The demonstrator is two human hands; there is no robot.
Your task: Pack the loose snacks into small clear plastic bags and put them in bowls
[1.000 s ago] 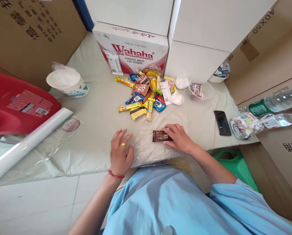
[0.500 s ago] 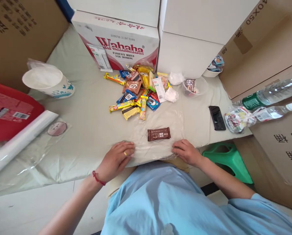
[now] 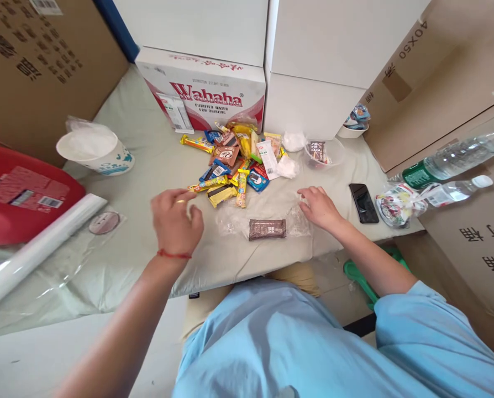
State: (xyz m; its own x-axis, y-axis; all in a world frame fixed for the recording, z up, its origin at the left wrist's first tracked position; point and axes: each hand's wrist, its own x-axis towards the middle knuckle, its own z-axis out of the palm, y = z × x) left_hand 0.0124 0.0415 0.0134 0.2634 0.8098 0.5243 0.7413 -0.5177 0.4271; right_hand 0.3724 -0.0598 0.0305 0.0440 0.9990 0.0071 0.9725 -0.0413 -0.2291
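While both hands are over the table [image 3: 226, 254], neither has a visible grip on anything. Left hand [image 3: 176, 221]: released, slightly blurred, fingers loosely bent, thumb apart from them. Right hand [image 3: 319, 209]: also released, fingers a bit curled, thumb and forefinger apart; can't tell if the fingertips touch the film.

Brown wrapped bar [image 3: 267, 230] lies flat between the hands, a little closer to the body than the right fingertips, dark face with pale print up. Clear plastic film [image 3: 230, 221] covers it, crumpled out to both sides: one end near the left thumb, other end just beside/under the right fingertips. Can't tell if it goes all the way round the bar.

Snack pile [image 3: 226, 155], mixed colours, beyond and between both hands; nearest yellow packs ahead-right of the left hand. Past the right hand: clear plastic bowl [image 3: 337, 157] with a brown pack in it. Right of the right hand: black phone [image 3: 363, 203], then two clear bottles, green-labelled one [image 3: 454, 160] farther back, white-capped one [image 3: 458, 190] nearer. Left of the left hand: paper cup [image 3: 114, 159] farther back, white roll [image 3: 43, 249] slanting along, red container [image 3: 27, 193] behind the roll.
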